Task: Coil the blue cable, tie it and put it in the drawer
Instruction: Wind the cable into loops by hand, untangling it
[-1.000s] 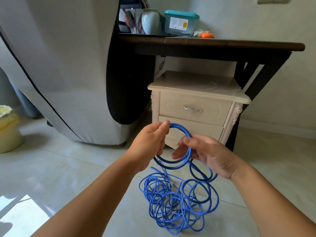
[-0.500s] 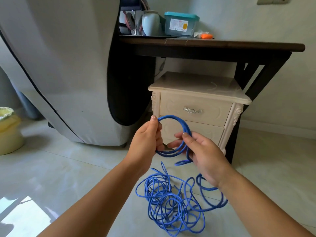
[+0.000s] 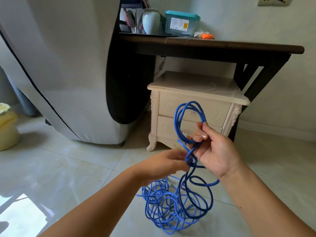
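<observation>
Blue cable point(image 3: 192, 102): I see several loops held upright in R hand point(image 3: 217, 154), fingers and thumb curled round the bundle, in front of nightstand point(image 3: 196, 86); both drawers point(image 3: 213, 110) closed. L hand point(image 3: 160, 166), motion-blurred, sits just below, fingertips pinching the strand dropping from the loops. Rest of cable lies as a loose tangle on tile floor point(image 3: 85, 168), btwn the forearms.
</observation>
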`<state>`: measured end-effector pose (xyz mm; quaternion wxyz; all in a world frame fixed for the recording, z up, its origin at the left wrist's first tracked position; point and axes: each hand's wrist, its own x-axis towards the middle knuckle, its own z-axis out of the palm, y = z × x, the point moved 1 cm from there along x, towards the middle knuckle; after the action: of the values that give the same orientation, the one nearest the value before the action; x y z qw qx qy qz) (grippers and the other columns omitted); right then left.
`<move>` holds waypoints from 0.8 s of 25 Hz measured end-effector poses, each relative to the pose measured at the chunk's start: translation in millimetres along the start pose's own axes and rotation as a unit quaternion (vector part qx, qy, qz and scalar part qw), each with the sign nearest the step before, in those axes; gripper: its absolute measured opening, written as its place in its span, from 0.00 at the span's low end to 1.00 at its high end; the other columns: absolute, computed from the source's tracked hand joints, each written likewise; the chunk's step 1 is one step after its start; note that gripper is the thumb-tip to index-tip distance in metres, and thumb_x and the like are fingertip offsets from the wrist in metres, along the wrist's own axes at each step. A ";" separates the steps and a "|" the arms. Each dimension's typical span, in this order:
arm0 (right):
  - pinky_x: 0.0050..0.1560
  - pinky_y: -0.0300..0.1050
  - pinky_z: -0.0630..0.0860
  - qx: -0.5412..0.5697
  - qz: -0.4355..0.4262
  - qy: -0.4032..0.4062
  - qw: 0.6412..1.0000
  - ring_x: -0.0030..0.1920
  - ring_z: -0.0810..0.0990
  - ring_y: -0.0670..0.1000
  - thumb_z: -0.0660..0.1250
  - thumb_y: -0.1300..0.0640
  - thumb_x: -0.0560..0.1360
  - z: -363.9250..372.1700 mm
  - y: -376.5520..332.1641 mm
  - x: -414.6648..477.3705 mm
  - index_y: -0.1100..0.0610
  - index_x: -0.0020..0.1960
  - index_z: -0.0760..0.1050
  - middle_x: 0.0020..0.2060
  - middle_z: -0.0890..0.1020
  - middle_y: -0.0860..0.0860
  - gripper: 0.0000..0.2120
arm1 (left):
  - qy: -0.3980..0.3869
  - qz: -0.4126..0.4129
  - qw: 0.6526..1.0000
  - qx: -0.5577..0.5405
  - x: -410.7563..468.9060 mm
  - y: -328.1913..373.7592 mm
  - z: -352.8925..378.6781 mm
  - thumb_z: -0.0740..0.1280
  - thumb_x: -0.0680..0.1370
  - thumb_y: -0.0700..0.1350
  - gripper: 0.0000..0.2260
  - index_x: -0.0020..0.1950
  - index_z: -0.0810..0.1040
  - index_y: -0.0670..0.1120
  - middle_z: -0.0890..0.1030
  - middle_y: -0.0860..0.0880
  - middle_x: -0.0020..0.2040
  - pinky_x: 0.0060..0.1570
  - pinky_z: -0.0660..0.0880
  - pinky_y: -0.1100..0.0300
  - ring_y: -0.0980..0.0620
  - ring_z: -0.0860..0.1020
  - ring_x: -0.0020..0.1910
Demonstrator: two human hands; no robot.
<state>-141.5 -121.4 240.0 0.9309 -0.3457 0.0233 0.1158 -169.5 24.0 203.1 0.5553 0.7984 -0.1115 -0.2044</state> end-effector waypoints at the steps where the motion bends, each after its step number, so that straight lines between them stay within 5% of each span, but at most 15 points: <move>1: 0.43 0.45 0.78 0.011 0.001 0.007 1.000 0.23 0.68 0.45 0.55 0.57 0.83 -1.6 -1.9 0.3 0.58 0.45 0.72 0.24 0.65 0.47 0.12 | -0.008 0.003 1.000 0.028 -0.6 0.5 1.9 0.71 0.74 0.50 0.17 0.63 0.77 0.56 0.81 0.53 0.58 0.63 0.76 0.52 0.52 0.80 0.57; 3: 0.47 0.44 0.77 0.030 0.004 0.021 0.999 0.23 0.68 0.45 0.55 0.57 0.83 -3.5 -7.1 0.8 0.58 0.45 0.72 0.23 0.65 0.47 0.11 | -0.011 0.008 1.000 -0.012 -2.7 2.3 1.6 0.71 0.78 0.50 0.17 0.65 0.75 0.55 0.80 0.51 0.57 0.58 0.79 0.52 0.50 0.83 0.54; 6: 0.39 0.41 0.81 0.070 0.013 0.039 0.997 0.23 0.68 0.44 0.55 0.57 0.83 -7.6 -16.6 1.9 0.58 0.44 0.72 0.23 0.65 0.46 0.12 | -0.024 0.008 0.994 -0.104 -3.7 4.8 -2.6 0.67 0.80 0.47 0.11 0.63 0.76 0.55 0.81 0.49 0.58 0.54 0.80 0.55 0.51 0.83 0.53; 12: 0.37 0.41 0.81 0.088 0.005 0.061 0.994 0.23 0.69 0.43 0.54 0.57 0.84 -15.8 -27.6 3.2 0.58 0.44 0.72 0.22 0.66 0.46 0.13 | -0.023 0.040 0.995 0.089 0.5 -1.0 -8.0 0.74 0.73 0.49 0.19 0.63 0.76 0.54 0.81 0.56 0.54 0.54 0.77 0.63 0.55 0.81 0.53; 16: 0.45 0.43 0.76 0.044 -0.033 0.070 0.996 0.24 0.68 0.44 0.56 0.56 0.83 -12.7 -31.0 -0.1 0.58 0.44 0.72 0.22 0.66 0.46 0.12 | 0.185 0.161 0.915 0.321 6.1 -0.7 -9.2 0.67 0.76 0.36 0.12 0.52 0.84 0.51 0.77 0.56 0.47 0.46 0.72 0.63 0.57 0.75 0.47; 18: 0.43 0.44 0.77 0.017 -0.050 0.070 0.996 0.24 0.68 0.44 0.56 0.56 0.84 -12.4 -31.8 -1.0 0.58 0.44 0.72 0.22 0.66 0.47 0.12 | 0.303 0.202 0.865 0.344 8.2 -2.2 -14.5 0.71 0.76 0.43 0.06 0.52 0.83 0.52 0.75 0.56 0.47 0.50 0.71 0.60 0.55 0.72 0.49; 20: 0.39 0.44 0.80 0.002 -0.063 0.071 0.995 0.23 0.68 0.44 0.56 0.56 0.84 -12.6 -30.2 -1.3 0.59 0.44 0.71 0.23 0.66 0.47 0.12 | 0.406 0.172 0.843 0.308 6.5 -0.9 -16.8 0.73 0.74 0.56 0.13 0.51 0.77 0.52 0.74 0.56 0.43 0.42 0.72 0.59 0.54 0.72 0.42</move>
<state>-135.3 -152.0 249.9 0.9331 -0.3517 0.0683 0.0322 -156.1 35.9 206.0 0.3023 0.9080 -0.0684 0.2817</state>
